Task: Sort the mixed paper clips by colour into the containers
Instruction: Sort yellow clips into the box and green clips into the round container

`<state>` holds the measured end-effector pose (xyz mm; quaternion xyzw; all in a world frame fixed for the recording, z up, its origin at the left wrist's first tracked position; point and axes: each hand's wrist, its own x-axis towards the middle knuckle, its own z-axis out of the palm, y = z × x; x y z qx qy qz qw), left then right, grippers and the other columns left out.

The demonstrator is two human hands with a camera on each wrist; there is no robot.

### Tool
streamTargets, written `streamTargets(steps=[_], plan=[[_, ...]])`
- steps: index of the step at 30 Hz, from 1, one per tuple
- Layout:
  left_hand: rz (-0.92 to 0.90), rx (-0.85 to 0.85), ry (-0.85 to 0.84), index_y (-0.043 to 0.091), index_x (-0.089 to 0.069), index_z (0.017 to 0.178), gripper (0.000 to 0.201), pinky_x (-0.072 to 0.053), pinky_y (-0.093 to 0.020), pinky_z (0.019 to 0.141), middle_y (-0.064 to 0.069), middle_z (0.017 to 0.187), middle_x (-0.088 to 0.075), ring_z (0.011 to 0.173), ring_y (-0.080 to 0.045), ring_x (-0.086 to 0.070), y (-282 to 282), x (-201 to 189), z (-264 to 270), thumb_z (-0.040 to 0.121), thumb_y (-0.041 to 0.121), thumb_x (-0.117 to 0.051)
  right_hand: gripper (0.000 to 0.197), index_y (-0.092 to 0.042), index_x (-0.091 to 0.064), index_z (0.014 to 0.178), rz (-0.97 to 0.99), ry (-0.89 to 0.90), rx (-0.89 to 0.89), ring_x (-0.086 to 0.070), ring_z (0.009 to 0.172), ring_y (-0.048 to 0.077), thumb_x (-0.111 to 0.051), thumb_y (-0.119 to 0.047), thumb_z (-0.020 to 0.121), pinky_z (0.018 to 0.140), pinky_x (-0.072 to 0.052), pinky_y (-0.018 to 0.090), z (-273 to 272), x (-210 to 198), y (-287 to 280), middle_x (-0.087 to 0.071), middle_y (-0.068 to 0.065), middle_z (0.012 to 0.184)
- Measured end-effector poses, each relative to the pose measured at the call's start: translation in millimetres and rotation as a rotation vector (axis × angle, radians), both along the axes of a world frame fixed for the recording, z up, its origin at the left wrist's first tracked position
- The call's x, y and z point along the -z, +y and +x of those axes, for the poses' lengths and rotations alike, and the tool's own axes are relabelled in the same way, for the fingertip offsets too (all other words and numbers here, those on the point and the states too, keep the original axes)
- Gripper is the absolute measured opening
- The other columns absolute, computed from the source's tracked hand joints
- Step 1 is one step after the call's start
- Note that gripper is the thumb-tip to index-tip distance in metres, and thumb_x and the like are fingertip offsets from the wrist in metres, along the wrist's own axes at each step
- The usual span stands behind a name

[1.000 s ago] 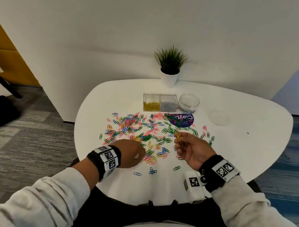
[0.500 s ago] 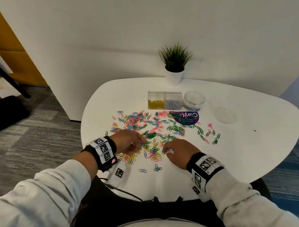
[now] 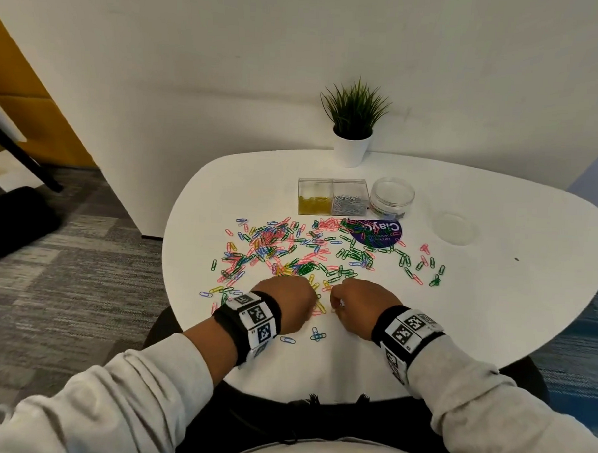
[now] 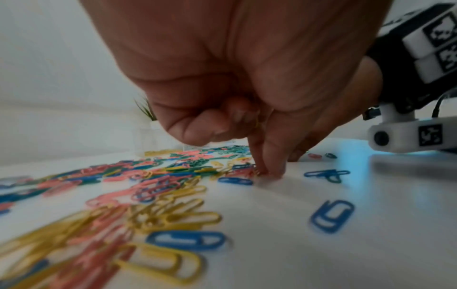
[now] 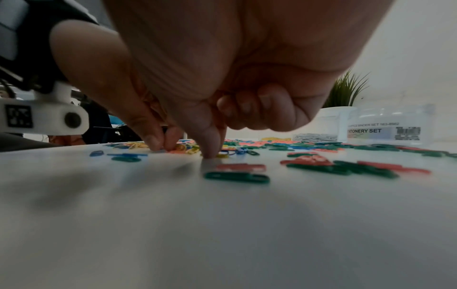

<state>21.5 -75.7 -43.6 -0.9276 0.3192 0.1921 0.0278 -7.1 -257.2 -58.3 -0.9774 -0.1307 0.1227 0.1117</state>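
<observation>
Mixed paper clips (image 3: 300, 253) in red, green, blue and yellow lie scattered over the white table (image 3: 493, 303). My left hand (image 3: 287, 301) is knuckles up at the near edge of the pile. Its thumb and forefinger (image 4: 268, 172) pinch down at a yellow clip on the table, and a yellow glint shows inside the curled fingers. My right hand (image 3: 356, 304) is right beside it, its pinched fingertips (image 5: 210, 154) down on a yellow clip (image 5: 221, 155). A clear two-part box behind the pile holds yellow clips (image 3: 314, 204) and silver clips (image 3: 349, 205).
A round clear jar (image 3: 391, 198) stands right of the box, with its flat lid (image 3: 456, 229) further right. A purple round label (image 3: 376, 231) lies under some green clips. A potted plant (image 3: 353, 126) stands at the table's back edge. Loose blue clips (image 3: 317, 335) lie near me.
My right hand, raised a second ago with yellow clips in its fingers, has turned over and come down to the table. Both hands have drawn close together at the pile's near edge.
</observation>
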Motion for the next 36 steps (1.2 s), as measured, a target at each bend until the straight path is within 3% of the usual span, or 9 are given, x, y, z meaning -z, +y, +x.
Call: streamTargets(steps=[9, 12, 17, 22, 25, 28, 30, 32, 36], plan=[[-0.126, -0.131, 0.052, 0.023, -0.072, 0.096, 0.019, -0.054, -0.034, 0.084, 0.003, 0.101, -0.066, 0.094, -0.019, -0.062, 13.3, -4.6, 7.0, 0.085, 0.038, -0.071, 0.012, -0.021, -0.06, 0.099, 0.067, 0.001, 0.045, -0.058, 0.093, 0.022, -0.052, -0.029, 0.094, 0.079, -0.047, 0.03, -2.1, -1.3, -4.0, -0.06, 0.0, 0.105], [-0.135, -0.128, 0.062, 0.023, -0.074, 0.096, 0.017, -0.054, -0.034, 0.084, 0.003, 0.101, -0.067, 0.095, -0.019, -0.062, 14.1, -4.7, 6.4, 0.086, 0.037, -0.07, 0.006, -0.024, -0.055, 0.089, 0.191, 0.007, 0.138, -0.057, 0.085, 0.017, -0.054, -0.03, 0.09, 0.078, -0.05, 0.034, -2.4, -9.5, -12.3, -0.057, -0.006, 0.095], [0.004, -0.048, 0.084, 0.019, -0.073, 0.091, 0.017, -0.054, -0.033, 0.081, 0.0, 0.099, -0.069, 0.093, -0.022, -0.063, 13.8, -11.2, 5.8, 0.088, 0.033, -0.064, 0.004, -0.026, -0.056, 0.085, 0.307, -0.02, 0.265, -0.054, 0.077, 0.009, -0.055, -0.026, 0.089, 0.065, -0.039, 0.024, 5.7, -19.9, -27.2, -0.054, -0.012, 0.084], [-0.006, -0.071, 0.185, 0.017, -0.068, 0.086, 0.018, -0.055, -0.033, 0.077, 0.0, 0.091, -0.067, 0.085, -0.02, -0.062, 24.5, -13.8, 11.2, 0.086, 0.028, -0.053, 0.009, -0.016, -0.062, 0.081, 0.617, -0.006, 0.467, -0.051, 0.061, 0.012, -0.059, -0.02, 0.089, 0.057, -0.041, 0.025, 12.5, -21.6, -35.0, -0.061, -0.004, 0.069], [-0.164, -0.165, 0.283, 0.017, -0.059, 0.075, 0.019, -0.047, -0.031, 0.068, 0.002, 0.079, -0.061, 0.072, -0.017, -0.054, 32.6, -18.8, 20.6, 0.085, 0.031, -0.051, 0.014, -0.009, -0.059, 0.08, 1.092, 0.243, 0.687, -0.044, 0.056, 0.015, -0.05, -0.01, 0.091, 0.052, -0.036, 0.028, 16.3, -18.9, -40.2, -0.055, 0.003, 0.066], [-0.51, -0.333, 0.283, 0.012, -0.056, 0.07, 0.019, -0.043, -0.033, 0.058, -0.004, 0.065, -0.049, 0.056, -0.017, -0.044, 37.8, -17.5, 32.9, 0.088, 0.016, -0.051, 0.016, -0.01, -0.054, 0.084, 1.484, 0.433, 0.841, -0.047, 0.056, 0.017, -0.043, -0.002, 0.092, 0.048, -0.035, 0.027, 22.3, -23.7, -39.9, -0.057, 0.01, 0.074], [-0.656, -0.533, 0.438, 0.015, -0.045, 0.058, 0.018, -0.027, -0.031, 0.047, -0.004, 0.057, -0.03, 0.045, -0.018, -0.024, 38.6, -27.2, 38.7, 0.075, 0.014, -0.052, 0.016, -0.008, -0.055, 0.089, 1.466, 0.433, 0.814, -0.047, 0.055, 0.015, -0.043, 0.001, 0.094, 0.047, -0.037, 0.026, 32.5, -30.8, -37.7, -0.058, 0.009, 0.072], [-0.819, -0.724, 0.558, 0.02, -0.034, 0.052, 0.02, -0.013, -0.022, 0.049, -0.003, 0.058, -0.02, 0.047, -0.015, -0.013, 42.6, -29.0, 51.1, 0.068, 0.017, -0.047, 0.02, -0.006, -0.061, 0.098, 1.346, 0.383, 0.758, -0.049, 0.056, 0.014, -0.044, 0.003, 0.094, 0.048, -0.039, 0.026, 52.2, -38.8, -34.7, -0.059, 0.008, 0.072], [-1.013, -0.911, 0.59, 0.02, -0.036, 0.059, 0.044, -0.017, -0.019, 0.044, -0.001, 0.053, -0.029, 0.043, -0.015, -0.022, 41.4, -37.0, 80.9, 0.1, 0.029, -0.048, 0.017, -0.004, -0.065, 0.096, 1.277, 0.346, 0.673, -0.047, 0.058, 0.014, -0.049, -0.003, 0.093, 0.049, -0.038, 0.026, 110.8, -61.1, -23.4, -0.057, 0.005, 0.071]])
